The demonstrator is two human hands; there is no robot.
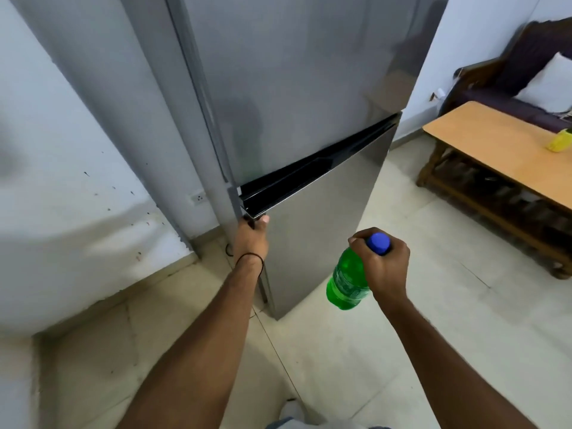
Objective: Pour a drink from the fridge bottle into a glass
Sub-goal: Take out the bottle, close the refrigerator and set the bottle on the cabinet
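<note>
The right hand point(383, 267) is gripping the green bottle point(348, 280) by its neck, while the left hand point(251, 239) is holding the fridge door point(309, 236) edge, probably to close it.

The table point(483, 144) stands right of the fridge point(294, 72), sofa point(507, 97) behind it.

Fridge point(309, 88): one, two doors. Green bottle point(346, 283): one, with one blue cap point(378, 243). Hands: two, left hand point(250, 239) and right hand point(387, 267). Wooden table point(483, 140): one. Sofa point(495, 103): one. White cushion point(554, 85): one. Wall socket point(197, 198): one.
</note>
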